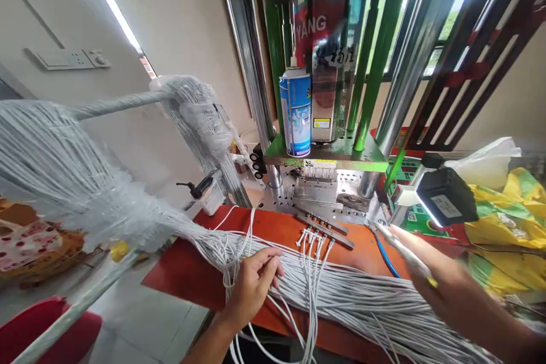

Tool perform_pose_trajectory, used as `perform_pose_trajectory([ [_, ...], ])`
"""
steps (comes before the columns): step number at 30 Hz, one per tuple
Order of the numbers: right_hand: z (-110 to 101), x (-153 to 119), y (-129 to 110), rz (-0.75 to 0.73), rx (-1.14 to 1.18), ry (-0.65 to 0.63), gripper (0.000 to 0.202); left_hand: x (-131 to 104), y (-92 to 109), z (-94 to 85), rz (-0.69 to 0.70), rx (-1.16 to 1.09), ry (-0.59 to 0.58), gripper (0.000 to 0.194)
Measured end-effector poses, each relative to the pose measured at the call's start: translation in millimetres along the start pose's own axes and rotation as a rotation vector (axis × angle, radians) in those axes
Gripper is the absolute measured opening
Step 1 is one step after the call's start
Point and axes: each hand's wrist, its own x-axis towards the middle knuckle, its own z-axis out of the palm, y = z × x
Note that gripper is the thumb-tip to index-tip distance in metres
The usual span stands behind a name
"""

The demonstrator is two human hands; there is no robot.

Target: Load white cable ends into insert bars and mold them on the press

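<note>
Bearings: clock face taken from the centre of the view.
Left hand [255, 281]: 6 o'clock, above the cable bundle; thumb and forefinger drawn together, cannot tell whether a strand is pinched between them.
Right hand [446, 281]: 4 o'clock, well apart from the left; fingers closed around the tool, somewhat blurred.
Pale-handled tool [405, 250]: 4 o'clock, metal tip towards the press base; blue curved piece [387, 257] just beside it.
Cable bundle [354, 287]: grey-white, many strands, running from 8 to 4 o'clock across the red-orange mat [268, 226].
Metal bars [326, 227]: two, narrow, at 5 o'clock, lying aslant on the mat; several cable ends [318, 240] at the nearer one.
Press [326, 165]: green and steel, 12 to 1 o'clock.
Spray can [296, 116]: blue and white, upright, 1 o'clock, at the press.
Lamp [446, 199]: black-housed, lit, 3 o'clock.
</note>
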Motion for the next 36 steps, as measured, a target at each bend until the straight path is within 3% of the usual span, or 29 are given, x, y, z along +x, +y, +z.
perform_pose_trajectory([
  [2, 13, 58, -23, -0.091, 0.04, -0.075, 0.062, 0, -1, 2.3, 0.013, -0.016, -0.038, 0.031],
  [6, 52, 155, -53, 0.006, -0.087, -0.135, 0.046, -5, -2, -4.2, 0.063, 0.023, -0.057, 0.03],
  [8, 66, 179, -56, 0.053, -0.135, -0.119, 0.041, -6, 0, -10.1, 0.1, 0.097, -0.047, 0.03],
  [11, 72, 187, -47, 0.125, -0.199, -0.073, 0.038, 1, 9, -14.8, 0.177, 0.261, -0.054, 0.029],
  [15, 58, 159, -18, 0.214, -0.26, -0.023, 0.043, 30, 25, -4.5, 0.278, 0.489, -0.104, 0.027],
  [19, 39, 93, 18, 0.162, -0.231, -0.051, 0.049, 65, 34, 19.2, 0.313, 0.676, -0.149, 0.023],
  [23, 24, 26, 48, 0.11, -0.182, -0.058, 0.047, 86, 32, 42.4, 0.309, 0.763, -0.172, 0.017],
  [27, 15, -13, 73, 0.144, -0.165, -0.013, 0.041, 94, 22, 56.4, 0.281, 0.776, -0.182, 0.011],
  [33, 3, -54, 114, 0.467, -0.239, 0.181, 0.037, 93, 19, 57.2, 0.218, 0.754, -0.158, 0.011],
  [36, 5, -74, 136, 0.615, -0.267, 0.122, 0.035, 91, 22, 57.2, 0.189, 0.744, -0.135, 0.015],
])
